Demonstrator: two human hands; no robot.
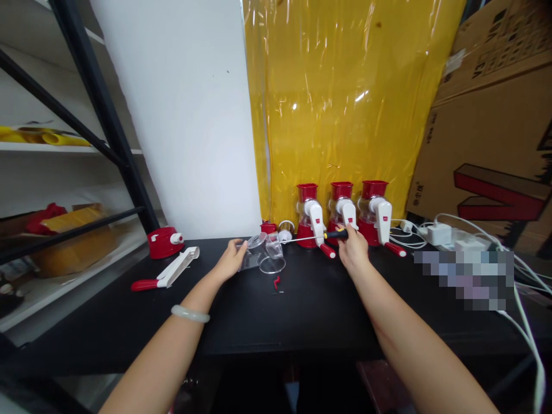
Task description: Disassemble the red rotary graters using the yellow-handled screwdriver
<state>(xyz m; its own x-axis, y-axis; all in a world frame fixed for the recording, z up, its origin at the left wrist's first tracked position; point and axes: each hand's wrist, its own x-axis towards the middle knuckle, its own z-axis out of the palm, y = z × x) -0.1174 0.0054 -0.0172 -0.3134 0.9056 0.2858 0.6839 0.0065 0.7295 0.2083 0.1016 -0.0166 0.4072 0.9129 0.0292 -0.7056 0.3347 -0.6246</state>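
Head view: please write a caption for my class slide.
Left hand holds a clear plastic part; right hand points a screwdriver toward it, near three red-and-white crank machines.

The right hand (354,248) hides part of the middle grinder (344,208) behind it, while the patch (468,276) to the hand's right is pixelated and slivers (281,292) to its left are too small to identify.
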